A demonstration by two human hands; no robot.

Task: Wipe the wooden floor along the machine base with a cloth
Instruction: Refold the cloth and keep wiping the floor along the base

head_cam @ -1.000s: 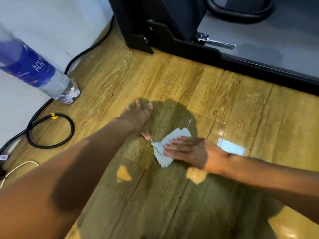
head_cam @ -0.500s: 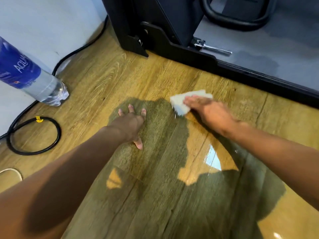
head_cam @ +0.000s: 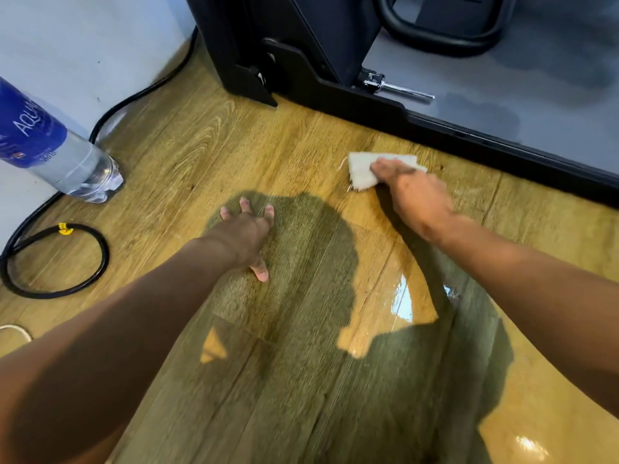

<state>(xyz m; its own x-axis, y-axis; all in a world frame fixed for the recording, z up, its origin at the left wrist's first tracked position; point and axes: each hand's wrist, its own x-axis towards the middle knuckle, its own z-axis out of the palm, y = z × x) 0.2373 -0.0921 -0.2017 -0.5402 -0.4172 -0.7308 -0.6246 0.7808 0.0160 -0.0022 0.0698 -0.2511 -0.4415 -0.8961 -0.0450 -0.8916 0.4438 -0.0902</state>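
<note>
Since a second ago, the right hand has pushed the small white cloth away from the body, up near the black machine base. Its fingers press flat on the cloth. The left hand leans on the shiny brown wooden floor, fingers spread apart. That floor looks wet, so the leaning hand might slip. The cloth could bump the base.

Glossy wood-grain floor with bright reflections; white woven cloth with frayed threads; matt black machine base; shiny metal latch; clear plastic bottle.
</note>
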